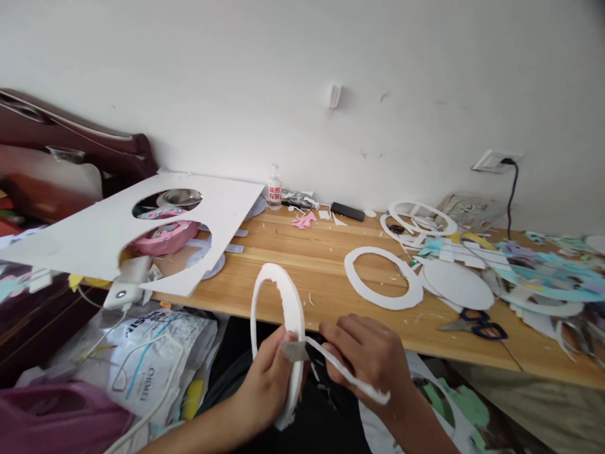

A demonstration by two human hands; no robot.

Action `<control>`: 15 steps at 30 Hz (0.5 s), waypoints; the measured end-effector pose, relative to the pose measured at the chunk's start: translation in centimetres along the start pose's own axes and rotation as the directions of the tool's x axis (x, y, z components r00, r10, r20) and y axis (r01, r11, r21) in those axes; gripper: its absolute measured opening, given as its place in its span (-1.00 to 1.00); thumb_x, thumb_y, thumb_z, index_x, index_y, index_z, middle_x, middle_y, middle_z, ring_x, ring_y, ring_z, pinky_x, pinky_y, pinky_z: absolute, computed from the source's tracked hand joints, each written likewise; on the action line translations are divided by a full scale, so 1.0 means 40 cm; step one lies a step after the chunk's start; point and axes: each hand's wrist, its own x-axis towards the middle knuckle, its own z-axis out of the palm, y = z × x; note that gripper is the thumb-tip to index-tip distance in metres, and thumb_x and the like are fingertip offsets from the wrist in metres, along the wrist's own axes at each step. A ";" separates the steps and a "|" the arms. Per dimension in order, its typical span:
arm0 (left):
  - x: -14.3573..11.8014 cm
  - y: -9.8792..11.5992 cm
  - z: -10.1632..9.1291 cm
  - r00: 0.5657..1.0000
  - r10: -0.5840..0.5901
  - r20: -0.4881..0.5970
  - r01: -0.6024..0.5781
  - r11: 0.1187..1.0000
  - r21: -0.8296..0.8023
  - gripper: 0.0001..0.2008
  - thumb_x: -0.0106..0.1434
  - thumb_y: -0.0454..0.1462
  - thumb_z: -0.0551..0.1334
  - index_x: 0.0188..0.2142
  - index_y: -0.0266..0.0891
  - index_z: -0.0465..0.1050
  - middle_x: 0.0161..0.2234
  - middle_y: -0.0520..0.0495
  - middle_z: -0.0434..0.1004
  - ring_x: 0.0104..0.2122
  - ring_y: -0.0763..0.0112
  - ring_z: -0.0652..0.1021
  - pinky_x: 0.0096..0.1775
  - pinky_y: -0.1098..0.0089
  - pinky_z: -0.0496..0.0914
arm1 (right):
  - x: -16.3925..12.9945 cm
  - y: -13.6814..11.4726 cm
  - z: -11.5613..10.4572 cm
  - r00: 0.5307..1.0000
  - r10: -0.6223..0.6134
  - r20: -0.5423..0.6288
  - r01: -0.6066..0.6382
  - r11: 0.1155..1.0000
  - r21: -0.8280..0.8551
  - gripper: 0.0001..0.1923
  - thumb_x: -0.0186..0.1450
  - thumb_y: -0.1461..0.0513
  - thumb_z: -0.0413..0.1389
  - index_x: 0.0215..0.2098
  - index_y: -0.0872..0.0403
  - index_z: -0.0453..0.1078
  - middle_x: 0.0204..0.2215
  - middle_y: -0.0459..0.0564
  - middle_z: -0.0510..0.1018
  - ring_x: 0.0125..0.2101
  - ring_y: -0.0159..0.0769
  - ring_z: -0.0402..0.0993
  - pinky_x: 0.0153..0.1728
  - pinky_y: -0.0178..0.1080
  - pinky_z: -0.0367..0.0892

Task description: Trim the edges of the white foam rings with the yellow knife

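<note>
My left hand (271, 378) is closed round the lower part of a white foam ring (293, 309), which stands upright above my lap. The ring's inner edge is rough and ragged. Against the ring, by my left thumb, lies a flat grey metal blade (295, 351). My right hand (366, 353) is closed just right of the blade and appears to grip its other end, hidden by the fingers. A thin white foam strip (350, 372) runs from the ring by the blade across the front of my right hand, its end hanging loose.
Another white ring (352, 265) lies on the wooden table (302, 243). Scissors (472, 325) and white discs (456, 285) are to the right. A large white board (227, 208) with cut-out holes covers the left. A bottle (275, 189) and black phone (347, 211) stand near the wall.
</note>
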 end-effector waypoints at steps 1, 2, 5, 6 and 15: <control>-0.001 0.002 0.002 1.000 0.018 0.003 -0.018 1.000 -0.011 -0.49 0.20 0.20 0.19 -0.43 -0.21 0.25 -0.71 0.16 0.23 -0.73 0.60 0.21 -0.67 0.54 0.09 | -0.001 0.000 -0.001 1.000 0.007 0.010 -0.007 1.000 0.002 -0.75 0.46 0.19 -0.09 -0.29 0.05 0.38 -0.54 -0.09 0.39 -0.50 -0.32 0.25 -0.41 -0.25 0.01; -0.001 0.004 0.004 0.999 0.032 0.006 -0.032 0.999 -0.018 -0.48 0.20 0.21 0.18 -0.43 -0.20 0.24 -0.72 0.17 0.22 -0.74 0.60 0.20 -0.68 0.55 0.09 | -0.002 0.000 -0.001 1.000 0.018 0.015 -0.019 1.000 0.002 -0.74 0.46 0.19 -0.09 -0.30 0.05 0.37 -0.55 -0.09 0.39 -0.50 -0.33 0.26 -0.41 -0.25 0.01; -0.003 0.001 0.006 1.000 0.022 0.010 -0.022 1.000 0.008 -0.48 0.22 0.21 0.15 -0.44 -0.20 0.23 -0.74 0.18 0.19 -0.75 0.61 0.19 -0.69 0.56 0.09 | -0.003 -0.009 0.002 0.999 0.046 -0.004 -0.046 0.999 -0.006 -0.74 0.47 0.20 -0.09 -0.29 0.05 0.37 -0.54 -0.08 0.39 -0.50 -0.33 0.25 -0.41 -0.25 0.02; -0.004 -0.001 0.005 1.000 0.013 0.009 -0.013 1.000 0.022 -0.49 0.23 0.20 0.14 -0.44 -0.20 0.23 -0.74 0.18 0.19 -0.75 0.61 0.19 -0.69 0.57 0.09 | -0.002 -0.013 0.003 0.999 0.044 -0.019 -0.045 0.999 -0.013 -0.75 0.46 0.20 -0.09 -0.28 0.05 0.38 -0.54 -0.08 0.39 -0.50 -0.32 0.25 -0.40 -0.25 0.02; -0.006 -0.001 -0.002 0.998 0.043 0.050 -0.044 0.999 0.023 -0.51 0.26 0.19 0.12 -0.40 -0.20 0.24 -0.71 0.19 0.17 -0.74 0.62 0.17 -0.69 0.58 0.10 | 0.012 -0.003 0.000 0.997 0.013 -0.073 -0.020 0.995 -0.093 -0.70 0.46 0.18 -0.10 -0.31 0.07 0.41 -0.56 -0.08 0.39 -0.51 -0.31 0.24 -0.42 -0.22 0.01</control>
